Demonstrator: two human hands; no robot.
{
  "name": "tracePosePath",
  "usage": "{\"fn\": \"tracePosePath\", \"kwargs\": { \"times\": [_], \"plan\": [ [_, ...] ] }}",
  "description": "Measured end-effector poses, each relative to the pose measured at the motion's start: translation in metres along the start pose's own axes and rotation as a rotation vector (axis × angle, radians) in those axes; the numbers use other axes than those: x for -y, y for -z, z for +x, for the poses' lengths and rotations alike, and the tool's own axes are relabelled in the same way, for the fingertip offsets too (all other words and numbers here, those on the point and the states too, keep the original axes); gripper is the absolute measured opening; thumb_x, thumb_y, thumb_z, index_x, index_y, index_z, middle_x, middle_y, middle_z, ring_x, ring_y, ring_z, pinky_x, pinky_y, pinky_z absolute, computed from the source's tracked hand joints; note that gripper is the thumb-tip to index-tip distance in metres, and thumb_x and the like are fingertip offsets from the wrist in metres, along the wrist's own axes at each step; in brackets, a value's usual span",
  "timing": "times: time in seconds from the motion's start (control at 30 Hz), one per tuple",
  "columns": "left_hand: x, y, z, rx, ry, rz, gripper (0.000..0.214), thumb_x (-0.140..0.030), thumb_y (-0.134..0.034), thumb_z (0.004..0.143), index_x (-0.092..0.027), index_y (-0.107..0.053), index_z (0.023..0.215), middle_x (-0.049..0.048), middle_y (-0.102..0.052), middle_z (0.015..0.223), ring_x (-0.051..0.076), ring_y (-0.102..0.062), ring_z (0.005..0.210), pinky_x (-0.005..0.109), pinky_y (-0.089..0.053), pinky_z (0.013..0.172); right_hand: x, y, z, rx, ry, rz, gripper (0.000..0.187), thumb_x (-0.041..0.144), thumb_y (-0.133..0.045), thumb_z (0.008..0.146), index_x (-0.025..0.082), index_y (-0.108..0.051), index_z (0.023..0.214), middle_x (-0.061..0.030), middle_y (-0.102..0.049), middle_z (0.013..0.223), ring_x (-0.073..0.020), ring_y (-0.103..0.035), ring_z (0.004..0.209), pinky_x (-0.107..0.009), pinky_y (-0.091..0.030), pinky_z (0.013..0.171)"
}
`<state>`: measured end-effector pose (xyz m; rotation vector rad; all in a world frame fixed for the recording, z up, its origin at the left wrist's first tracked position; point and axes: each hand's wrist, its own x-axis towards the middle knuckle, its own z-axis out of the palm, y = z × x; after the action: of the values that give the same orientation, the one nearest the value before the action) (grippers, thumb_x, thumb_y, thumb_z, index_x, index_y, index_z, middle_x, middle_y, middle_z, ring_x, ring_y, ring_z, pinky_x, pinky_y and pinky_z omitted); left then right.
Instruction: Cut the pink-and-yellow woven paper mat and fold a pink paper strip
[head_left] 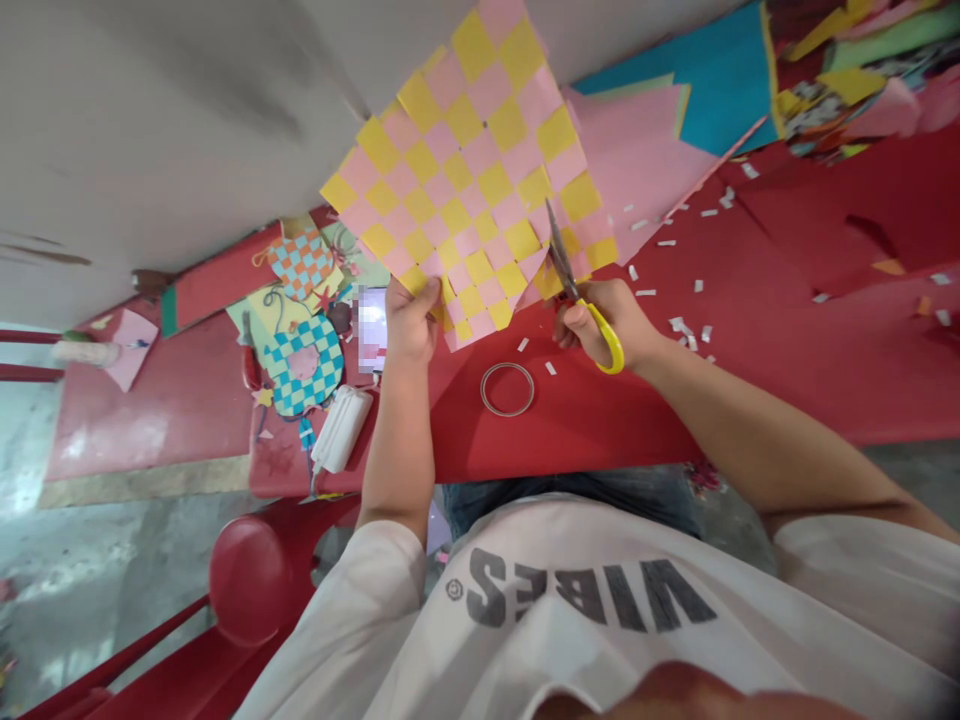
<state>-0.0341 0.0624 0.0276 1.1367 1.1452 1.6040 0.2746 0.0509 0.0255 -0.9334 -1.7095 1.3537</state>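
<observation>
Head view, left fingers (424, 292) pinching checkered woven paper (472, 170), right fingers (577, 316) gripping yellow-handled scissors (611, 340)

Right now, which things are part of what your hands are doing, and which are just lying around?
In use: the left hand holding the yellow-and-pink woven paper sheet; the right hand holding the yellow-handled scissors.

Lying around: the thin clear ring, the white plastic case, the checkered paper crafts, the blue paper sheet, the paper scraps, all on the red table.

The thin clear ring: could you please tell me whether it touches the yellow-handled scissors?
Apart: the head view shows red table between the ring and scissors.
</observation>
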Motion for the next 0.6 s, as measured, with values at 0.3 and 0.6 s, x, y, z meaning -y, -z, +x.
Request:
{"fn": "tracePosePath", "kwargs": {
  "times": [0.3, 0.6],
  "plan": [
    [0.001, 0.006, 0.001, -0.018, -0.055, -0.001, 0.074, -0.068, -0.095, 0.074, -0.028, -0.073, 0.132, 0.0093, -0.079, 0.127, 0.032, -0.072, 0.139, 0.051, -0.055, 0.126, 0.011, 0.000, 0.001, 0.000, -0.058, 0.035, 0.062, 0.083, -0.078, 0.086, 0.022, -0.070, 0.090, -0.0010, -0.068, 0.058, -0.0201, -0.067, 0.048, -0.033, -0.052, 0.049],
    [-0.016, -0.005, -0.008, 0.030, 0.101, -0.033, 0.072, -0.090, -0.081, 0.072, -0.026, -0.077, 0.104, 0.0109, -0.080, 0.108, 0.036, -0.073, 0.136, 0.056, -0.057, 0.121, 0.011, -0.007, 0.001, -0.153, -0.092, 0.033, 0.069, 0.092, -0.075, 0.080, 0.024, -0.071, 0.091, -0.0005, -0.064, 0.060, -0.0208, -0.066, 0.050, -0.035, -0.052, 0.048]
  ]
}}
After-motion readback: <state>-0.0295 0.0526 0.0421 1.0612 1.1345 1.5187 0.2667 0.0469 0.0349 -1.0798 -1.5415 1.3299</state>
